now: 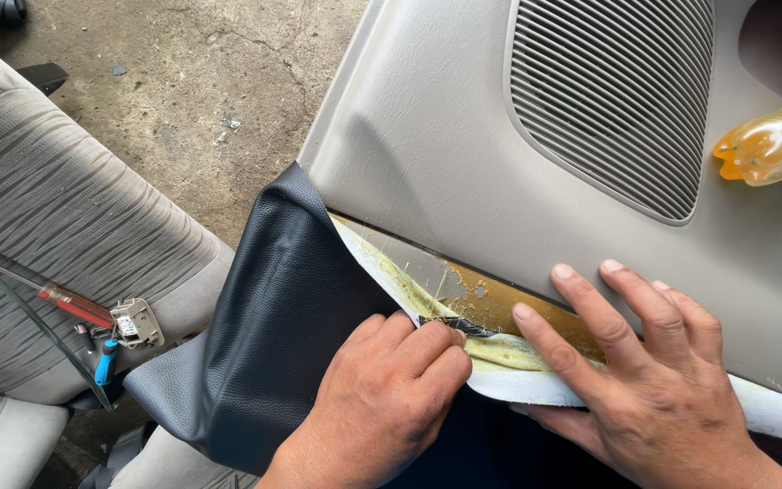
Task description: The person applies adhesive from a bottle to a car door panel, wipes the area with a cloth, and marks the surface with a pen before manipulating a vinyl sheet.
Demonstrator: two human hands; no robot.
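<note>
Lying far left: grey car seat, red-handled screwdriver resting on it.
Black leather sheet: folding back from grey door panel, its glued edge running diagonally, upper left to lower right.
Left hand: fingers curling together, pinching the leather's edge.
Right hand: fingers spreading, pressing the white backing.

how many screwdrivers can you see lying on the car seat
2. A red-handled screwdriver lies across the grey car seat on the left; a smaller blue-handled screwdriver sits just below it, beside a grey connector block. Others may be hidden under the black leather sheet.
</note>
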